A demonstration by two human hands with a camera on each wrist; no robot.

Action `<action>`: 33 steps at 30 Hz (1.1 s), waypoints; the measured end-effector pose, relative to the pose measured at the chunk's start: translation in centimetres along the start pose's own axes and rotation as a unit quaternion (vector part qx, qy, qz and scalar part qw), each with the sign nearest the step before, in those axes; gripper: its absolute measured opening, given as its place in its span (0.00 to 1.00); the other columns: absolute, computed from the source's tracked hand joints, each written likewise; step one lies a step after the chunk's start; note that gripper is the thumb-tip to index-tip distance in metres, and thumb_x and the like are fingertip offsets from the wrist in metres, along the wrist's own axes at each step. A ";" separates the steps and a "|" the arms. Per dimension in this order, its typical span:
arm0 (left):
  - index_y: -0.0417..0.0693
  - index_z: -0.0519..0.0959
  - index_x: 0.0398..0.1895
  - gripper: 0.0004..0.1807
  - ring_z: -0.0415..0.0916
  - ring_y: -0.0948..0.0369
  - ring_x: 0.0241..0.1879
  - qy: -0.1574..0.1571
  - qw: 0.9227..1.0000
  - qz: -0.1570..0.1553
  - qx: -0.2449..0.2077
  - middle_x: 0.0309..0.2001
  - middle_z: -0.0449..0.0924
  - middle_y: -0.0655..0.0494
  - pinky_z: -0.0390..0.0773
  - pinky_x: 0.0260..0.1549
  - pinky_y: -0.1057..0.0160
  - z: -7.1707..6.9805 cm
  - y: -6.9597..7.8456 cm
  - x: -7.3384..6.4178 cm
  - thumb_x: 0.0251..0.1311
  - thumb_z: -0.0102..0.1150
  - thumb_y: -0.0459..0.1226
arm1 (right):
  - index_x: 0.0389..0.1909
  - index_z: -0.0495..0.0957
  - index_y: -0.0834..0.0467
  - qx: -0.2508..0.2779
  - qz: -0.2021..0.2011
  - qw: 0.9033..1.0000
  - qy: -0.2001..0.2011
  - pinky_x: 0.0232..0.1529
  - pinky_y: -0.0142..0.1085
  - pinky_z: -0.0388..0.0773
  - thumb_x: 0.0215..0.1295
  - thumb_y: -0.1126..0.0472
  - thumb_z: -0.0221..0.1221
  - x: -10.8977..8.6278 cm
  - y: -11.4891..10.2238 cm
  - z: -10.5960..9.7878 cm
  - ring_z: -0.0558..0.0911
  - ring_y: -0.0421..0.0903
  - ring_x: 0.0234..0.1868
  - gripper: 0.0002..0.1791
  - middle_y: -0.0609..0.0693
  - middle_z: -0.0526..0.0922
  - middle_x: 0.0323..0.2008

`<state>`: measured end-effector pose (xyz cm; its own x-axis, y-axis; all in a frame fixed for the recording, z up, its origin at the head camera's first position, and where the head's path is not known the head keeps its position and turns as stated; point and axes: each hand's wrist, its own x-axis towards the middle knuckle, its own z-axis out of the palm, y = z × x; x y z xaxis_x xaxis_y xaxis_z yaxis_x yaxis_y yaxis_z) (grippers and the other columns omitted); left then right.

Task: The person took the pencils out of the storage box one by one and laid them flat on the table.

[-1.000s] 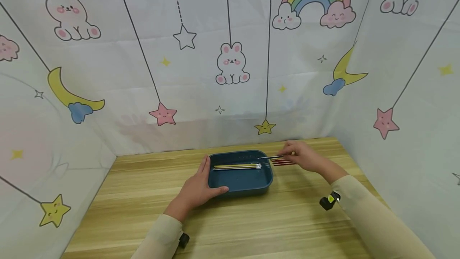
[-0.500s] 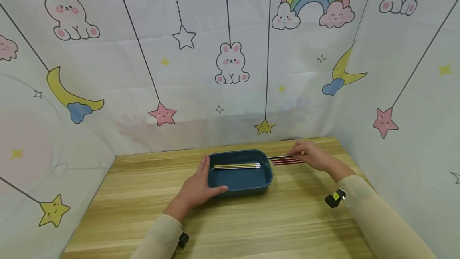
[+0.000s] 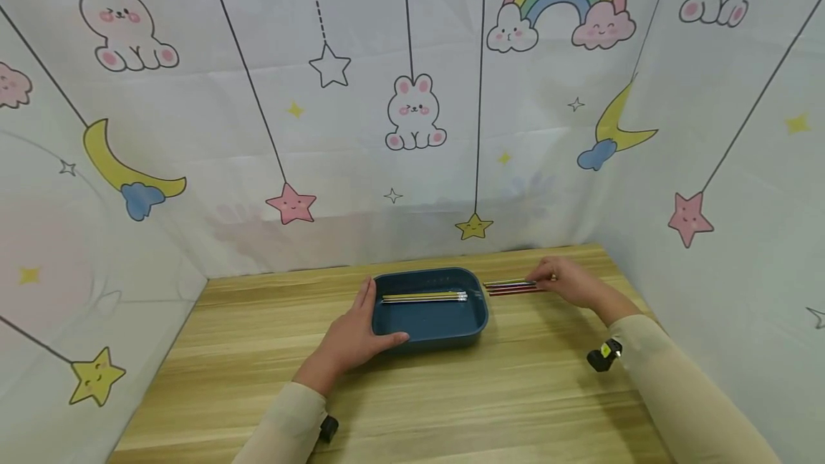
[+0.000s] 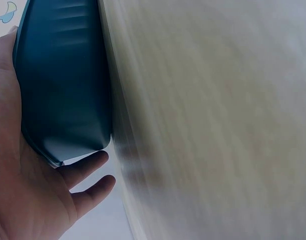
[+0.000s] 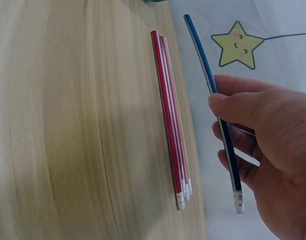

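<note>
We see blue pencil [image 5: 224, 137], pinched in right hand [image 3: 570, 283], now moved clear of tray [image 3: 425, 324] to beside red pencils [image 5: 165, 110]: seemingly regrouping outside. Surface [image 3: 451, 407] contact unclear. Left hand [image 3: 348, 339] spread against tray.

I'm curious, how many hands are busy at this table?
2. The left hand rests against the left end of the dark blue tray; the right hand holds a dark blue pencil beside the red pencils.
</note>
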<state>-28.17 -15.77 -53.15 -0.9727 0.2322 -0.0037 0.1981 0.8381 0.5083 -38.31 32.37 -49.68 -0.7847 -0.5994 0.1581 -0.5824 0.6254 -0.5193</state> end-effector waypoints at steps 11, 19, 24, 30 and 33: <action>0.48 0.37 0.93 0.75 0.85 0.41 0.61 0.000 1.000 0.002 -0.004 0.92 0.34 0.48 0.82 0.60 0.36 0.1 -0.1 0.0 0.60 0.66 0.77 | 0.50 0.94 0.61 0.002 -0.009 1.000 0.008 0.46 0.42 0.85 0.72 0.76 0.67 -0.1 1.2 1.3 0.86 0.52 0.46 0.13 0.50 0.89 0.43; 0.47 0.38 0.93 0.76 0.85 0.40 0.60 0.003 1.000 0.003 -0.002 0.92 0.34 0.48 0.82 0.59 0.36 0.1 -0.2 0.0 0.59 0.67 0.77 | 0.49 0.94 0.62 -0.004 -0.033 0.999 0.015 0.40 0.39 0.80 0.70 0.77 0.68 -0.3 1.8 2.2 0.83 0.46 0.40 0.13 0.49 0.87 0.39; 0.48 0.38 0.93 0.75 0.85 0.40 0.60 0.003 1.000 0.001 -0.004 0.92 0.34 0.49 0.82 0.60 0.36 0.2 -0.3 0.0 0.59 0.67 0.77 | 0.51 0.94 0.61 -0.006 -0.019 1.000 0.011 0.40 0.38 0.79 0.72 0.75 0.68 -0.4 2.1 2.6 0.81 0.41 0.40 0.13 0.51 0.87 0.40; 0.49 0.37 0.93 0.76 0.86 0.41 0.59 0.002 1.000 0.002 -0.002 0.92 0.34 0.48 0.82 0.59 0.36 0.1 -0.2 0.0 0.59 0.67 0.77 | 0.53 0.94 0.60 -0.012 -0.007 1.000 0.011 0.41 0.38 0.80 0.72 0.73 0.69 -0.3 2.6 3.0 0.82 0.40 0.40 0.13 0.52 0.88 0.40; 0.49 0.37 0.93 0.76 0.87 0.41 0.58 0.003 1.000 0.003 -0.002 0.92 0.35 0.49 0.82 0.59 0.36 0.1 -0.1 0.0 0.58 0.67 0.78 | 0.52 0.94 0.60 -0.014 -0.009 1.000 0.016 0.41 0.38 0.80 0.71 0.74 0.70 -0.2 2.8 3.4 0.82 0.40 0.40 0.13 0.52 0.88 0.40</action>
<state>-28.14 -15.86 -53.29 -0.9724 0.2331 0.0046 0.2025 0.8349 0.5118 -39.12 32.55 -54.00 -0.7807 -0.5939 0.1942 -0.6012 0.6292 -0.4926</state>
